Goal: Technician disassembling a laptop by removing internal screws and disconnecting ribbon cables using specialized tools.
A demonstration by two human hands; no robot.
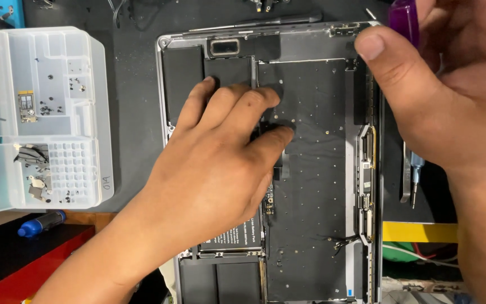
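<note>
Dark workbench, opened silver laptop (pixel 316 169), black insides, left hand (pixel 220 163) pressing.

laptop shell (pixel 167 84) silver | battery cells (pixel 182 79) black | tool handle (pixel 403 17) purple | parts tray (pixel 94 112) clear white

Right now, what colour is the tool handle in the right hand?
Purple, translucent handle in the right hand; head view.
</note>
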